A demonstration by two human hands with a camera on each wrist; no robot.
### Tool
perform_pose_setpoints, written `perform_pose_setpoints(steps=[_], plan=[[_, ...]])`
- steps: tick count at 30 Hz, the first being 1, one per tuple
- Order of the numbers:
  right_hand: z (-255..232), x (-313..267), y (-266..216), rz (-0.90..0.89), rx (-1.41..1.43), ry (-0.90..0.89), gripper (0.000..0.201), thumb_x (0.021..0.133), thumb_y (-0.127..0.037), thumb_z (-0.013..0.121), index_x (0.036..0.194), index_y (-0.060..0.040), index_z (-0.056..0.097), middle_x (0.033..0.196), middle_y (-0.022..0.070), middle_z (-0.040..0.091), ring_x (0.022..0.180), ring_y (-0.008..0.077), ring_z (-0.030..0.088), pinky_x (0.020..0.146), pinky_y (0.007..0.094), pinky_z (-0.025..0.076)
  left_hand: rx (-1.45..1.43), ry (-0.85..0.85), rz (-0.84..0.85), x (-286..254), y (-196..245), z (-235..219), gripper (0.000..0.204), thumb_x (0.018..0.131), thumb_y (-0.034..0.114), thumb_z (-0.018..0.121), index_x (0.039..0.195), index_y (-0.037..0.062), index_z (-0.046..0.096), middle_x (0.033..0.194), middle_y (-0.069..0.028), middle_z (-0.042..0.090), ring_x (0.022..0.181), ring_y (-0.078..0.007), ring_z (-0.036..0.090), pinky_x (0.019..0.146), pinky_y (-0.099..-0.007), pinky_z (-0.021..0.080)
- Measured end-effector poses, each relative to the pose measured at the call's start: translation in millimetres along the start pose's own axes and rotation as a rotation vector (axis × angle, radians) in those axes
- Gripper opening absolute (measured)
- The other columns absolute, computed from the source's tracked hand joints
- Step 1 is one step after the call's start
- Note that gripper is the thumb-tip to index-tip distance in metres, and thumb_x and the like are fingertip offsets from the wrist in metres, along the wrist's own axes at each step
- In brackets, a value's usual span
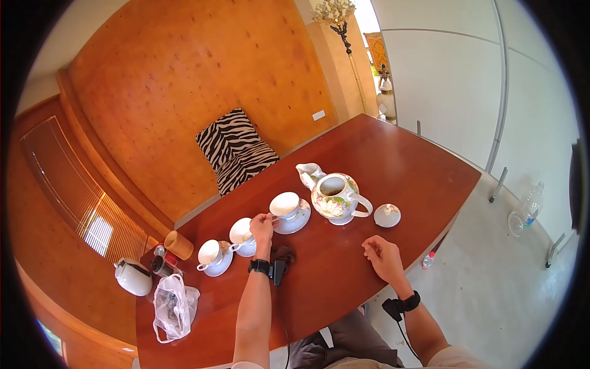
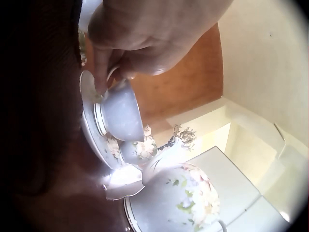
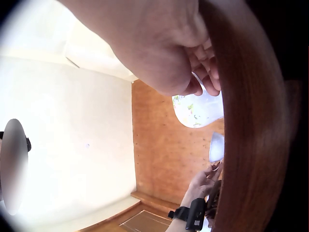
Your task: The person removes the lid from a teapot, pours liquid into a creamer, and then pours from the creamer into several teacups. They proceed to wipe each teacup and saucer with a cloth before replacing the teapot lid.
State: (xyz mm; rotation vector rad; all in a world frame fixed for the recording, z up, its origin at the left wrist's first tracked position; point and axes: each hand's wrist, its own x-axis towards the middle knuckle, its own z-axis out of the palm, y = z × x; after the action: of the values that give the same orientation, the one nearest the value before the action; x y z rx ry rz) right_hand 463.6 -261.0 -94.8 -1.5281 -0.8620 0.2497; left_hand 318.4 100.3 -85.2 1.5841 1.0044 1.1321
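My left hand pinches the handle of a white teacup, as the left wrist view also shows. The cup stands upright over its flower-patterned saucer, its base close to the saucer's middle. Another teacup on a saucer is just left of that hand, partly hidden by it. My right hand holds nothing and lies by the table's near edge, fingers loosely curled. Beyond it are a floral teapot without its lid and the domed lid on the tabletop.
A small creamer stands behind the teapot. Farther left are a third teacup on its saucer, a plastic bag, a white kettle and a tan cylindrical container. A zebra-striped chair stands beyond the wooden table.
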Motion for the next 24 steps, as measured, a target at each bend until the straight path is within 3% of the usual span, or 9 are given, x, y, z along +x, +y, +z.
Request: perform_pose_setpoints(steps=[11, 13, 14, 16, 20, 24], plan=[[-1, 0, -1, 0.011, -0.027, -0.003, 0.011, 0.096, -0.010, 0.064, 0.098, 0.0004, 0.066, 0.073, 0.0094, 0.068, 0.067, 0.0166, 0.067, 0.063, 0.0290, 0.052, 0.000, 0.005, -0.026, -11, 0, -5, 0.018, 0.097, 0.008, 0.064, 0.095, -0.0097, 0.067, 0.084, -0.0152, 0.073, 0.071, -0.0209, 0.074, 0.063, -0.0322, 0.062], [-1, 0, -4, 0.001, -0.022, -0.001, 0.011, 0.096, -0.010, 0.064, 0.098, 0.0006, 0.066, 0.073, 0.0094, 0.068, 0.067, 0.0162, 0.067, 0.063, 0.0287, 0.052, 0.305, 0.041, 0.210, -21, 12, -12, 0.017, 0.095, 0.009, 0.066, 0.099, -0.0074, 0.069, 0.083, -0.0151, 0.073, 0.074, -0.0205, 0.074, 0.066, -0.0340, 0.059], [-1, 0, -5, -0.004, -0.018, 0.004, 0.010, 0.096, -0.009, 0.064, 0.098, 0.0008, 0.066, 0.073, 0.0093, 0.068, 0.067, 0.0159, 0.067, 0.062, 0.0284, 0.051, 0.306, 0.048, 0.207, -28, 22, -19, 0.017, 0.095, 0.009, 0.066, 0.099, -0.0074, 0.069, 0.083, -0.0151, 0.073, 0.074, -0.0205, 0.074, 0.066, -0.0340, 0.059], [0, 0, -1, -0.012, -0.001, 0.001, 0.010, 0.096, -0.009, 0.063, 0.098, 0.0010, 0.066, 0.073, 0.0087, 0.067, 0.067, 0.0150, 0.066, 0.061, 0.0278, 0.051, 0.407, 0.150, 0.466, -43, 39, -33, 0.017, 0.094, 0.010, 0.067, 0.101, -0.0049, 0.070, 0.082, -0.0152, 0.072, 0.076, -0.0199, 0.073, 0.069, -0.0357, 0.057], [0, -1, 1, -0.016, 0.019, 0.009, 0.009, 0.096, -0.007, 0.062, 0.098, 0.0013, 0.066, 0.072, 0.0067, 0.067, 0.066, 0.0122, 0.065, 0.060, 0.0258, 0.050, 0.200, 0.069, 0.343, -60, 39, -88, 0.017, 0.097, 0.008, 0.062, 0.099, -0.0068, 0.069, 0.090, -0.0121, 0.073, 0.078, -0.0184, 0.072, 0.066, -0.0294, 0.058], [1, -2, 2, -0.026, -0.001, 0.006, 0.008, 0.096, -0.006, 0.062, 0.097, 0.0010, 0.066, 0.072, 0.0061, 0.066, 0.065, 0.0110, 0.064, 0.059, 0.0251, 0.049, 0.149, 0.070, 0.350, -82, 26, -143, 0.016, 0.099, 0.008, 0.060, 0.098, -0.0058, 0.068, 0.088, -0.0109, 0.072, 0.075, -0.0175, 0.071, 0.063, -0.0277, 0.057]])
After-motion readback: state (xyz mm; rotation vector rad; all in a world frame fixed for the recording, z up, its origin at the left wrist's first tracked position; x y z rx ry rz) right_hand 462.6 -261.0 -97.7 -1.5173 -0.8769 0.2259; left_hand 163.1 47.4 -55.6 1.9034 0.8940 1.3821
